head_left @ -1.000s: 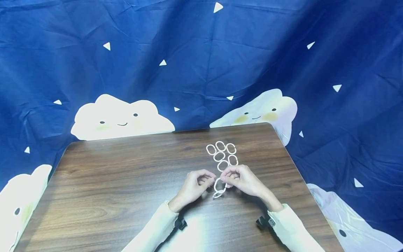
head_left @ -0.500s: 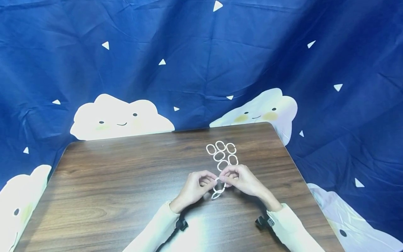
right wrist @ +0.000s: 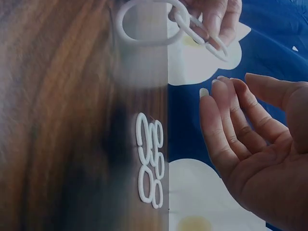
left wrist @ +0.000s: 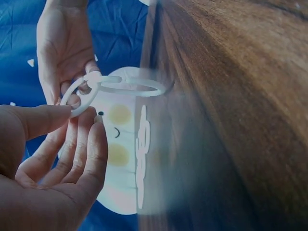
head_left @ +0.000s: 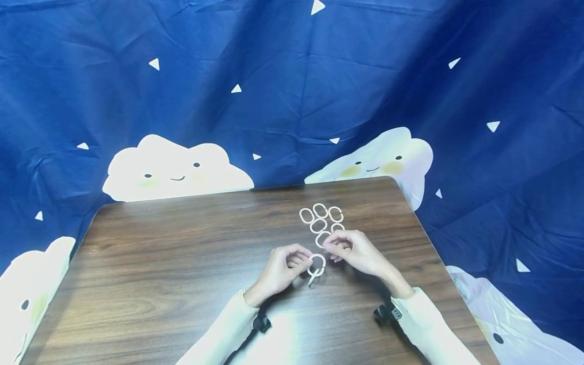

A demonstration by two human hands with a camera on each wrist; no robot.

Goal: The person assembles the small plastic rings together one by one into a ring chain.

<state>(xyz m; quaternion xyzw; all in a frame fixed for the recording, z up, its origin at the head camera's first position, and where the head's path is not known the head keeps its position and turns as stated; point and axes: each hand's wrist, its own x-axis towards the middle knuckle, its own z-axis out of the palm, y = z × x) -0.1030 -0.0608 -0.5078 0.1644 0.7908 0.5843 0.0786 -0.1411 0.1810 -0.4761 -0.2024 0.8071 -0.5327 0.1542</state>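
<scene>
My left hand [head_left: 284, 267] pinches a white plastic split ring [left wrist: 72, 91] between thumb and fingers, above the table. A second white ring [left wrist: 130, 92] is linked through it and hangs toward me. To the right, my right hand [head_left: 358, 253] is apart from the held ring. In the right wrist view its fingers [right wrist: 211, 120] are loosely bent and the thumb stands away from them, with nothing between. It hovers at the near side of a group of loose white split rings [head_left: 300, 215] and hides part of them in the head view.
The brown wooden table [head_left: 182, 263] stretches widely to the left of the hands. Behind it hangs a blue curtain [head_left: 274, 101] with white clouds and triangles. A small black wrist camera [head_left: 262, 323] sits below the left wrist.
My right hand has let go of the held ring and moved slightly right and away from me, toward the loose rings. My left hand now pinches the linked pair alone.
</scene>
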